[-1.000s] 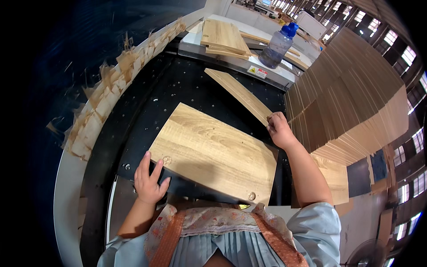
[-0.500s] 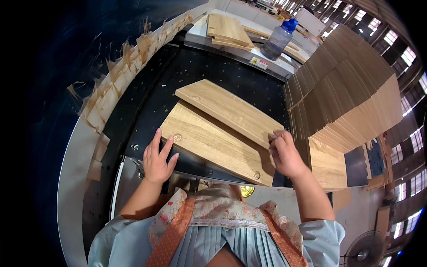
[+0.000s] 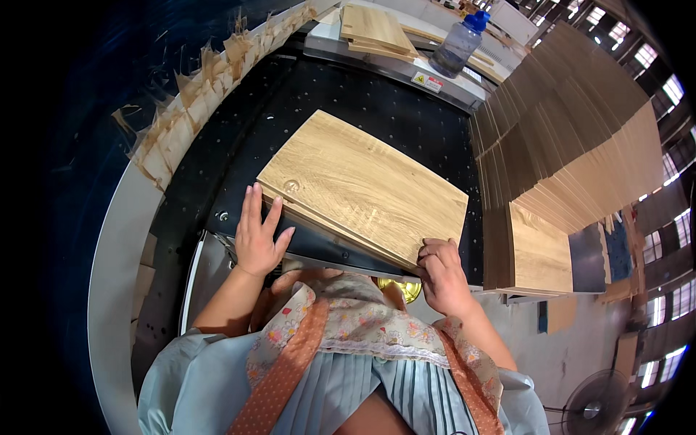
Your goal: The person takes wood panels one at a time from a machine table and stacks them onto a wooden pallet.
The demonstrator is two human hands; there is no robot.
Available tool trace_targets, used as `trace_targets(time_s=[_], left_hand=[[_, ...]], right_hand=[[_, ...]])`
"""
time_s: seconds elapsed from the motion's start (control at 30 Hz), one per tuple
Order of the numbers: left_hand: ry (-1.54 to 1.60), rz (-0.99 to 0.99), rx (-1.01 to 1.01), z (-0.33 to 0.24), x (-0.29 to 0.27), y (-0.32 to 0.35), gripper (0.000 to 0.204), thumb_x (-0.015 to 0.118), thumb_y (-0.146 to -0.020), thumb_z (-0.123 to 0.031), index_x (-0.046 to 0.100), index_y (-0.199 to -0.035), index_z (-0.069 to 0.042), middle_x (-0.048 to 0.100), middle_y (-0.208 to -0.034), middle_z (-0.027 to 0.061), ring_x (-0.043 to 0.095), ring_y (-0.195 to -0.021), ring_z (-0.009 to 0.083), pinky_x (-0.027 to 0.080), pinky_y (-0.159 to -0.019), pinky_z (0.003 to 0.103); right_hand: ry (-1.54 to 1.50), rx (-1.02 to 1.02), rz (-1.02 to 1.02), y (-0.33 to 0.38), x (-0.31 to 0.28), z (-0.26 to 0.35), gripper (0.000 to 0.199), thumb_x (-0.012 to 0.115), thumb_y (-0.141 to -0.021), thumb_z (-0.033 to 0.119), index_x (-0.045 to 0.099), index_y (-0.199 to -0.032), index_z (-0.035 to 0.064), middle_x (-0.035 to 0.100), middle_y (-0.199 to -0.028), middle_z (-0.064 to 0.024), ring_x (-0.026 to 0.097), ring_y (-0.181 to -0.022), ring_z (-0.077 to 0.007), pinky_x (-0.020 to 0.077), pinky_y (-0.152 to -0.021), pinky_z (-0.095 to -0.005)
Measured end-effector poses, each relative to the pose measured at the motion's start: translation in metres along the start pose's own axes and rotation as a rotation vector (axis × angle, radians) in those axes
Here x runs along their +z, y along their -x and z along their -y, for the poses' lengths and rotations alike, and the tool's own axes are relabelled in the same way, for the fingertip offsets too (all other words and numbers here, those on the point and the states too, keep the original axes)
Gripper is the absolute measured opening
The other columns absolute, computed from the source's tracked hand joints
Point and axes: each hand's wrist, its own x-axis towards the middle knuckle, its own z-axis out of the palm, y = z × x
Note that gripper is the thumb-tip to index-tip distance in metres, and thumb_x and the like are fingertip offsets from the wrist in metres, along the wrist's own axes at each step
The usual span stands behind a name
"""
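A light wood-grain board (image 3: 370, 181) with a round recess near its left corner lies slantwise in front of me. Under it, the near edge of a second wooden board (image 3: 319, 222) peeks out. My left hand (image 3: 259, 235) is open, fingers stretched and spread, fingertips against the boards' left near corner. At the right near corner my right hand (image 3: 444, 275) has its fingers curled over the edge of the upper board; the thumb is hidden. Both boards rest on a black table (image 3: 290, 94) dotted with small holes.
On the right stands a tall stack of boards (image 3: 558, 138), a wood-grain panel (image 3: 540, 250) beside it. A blue-capped water bottle (image 3: 458, 47) and several boards (image 3: 373, 30) sit on the far ledge. Torn tape (image 3: 196, 94) fringes the curved left rim. A fan (image 3: 594, 406) stands lower right.
The upper board, tilted and set back before, now lies nearly flush over the lower one. My right hand has moved left and nearer with it; my left hand has stayed at the left corner.
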Motion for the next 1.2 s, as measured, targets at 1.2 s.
trace_targets(time_s=[1.2], left_hand=[[0.054, 0.061, -0.002, 0.006, 0.008, 0.002, 0.059, 0.060, -0.085, -0.012, 0.037, -0.139, -0.003, 0.020, -0.150, 0.0217, 0.036, -0.129, 0.0403, 0.034, -0.104, 0.043]], right_hand=[[-1.207, 1.065, -1.380, 0.171, -0.054, -0.134, 0.036, 0.055, -0.089, 0.019, 0.049, -0.120, 0.0016, 0.062, -0.107, -0.0114, 0.064, -0.084, -0.0234, 0.0549, -0.067, -0.0373]])
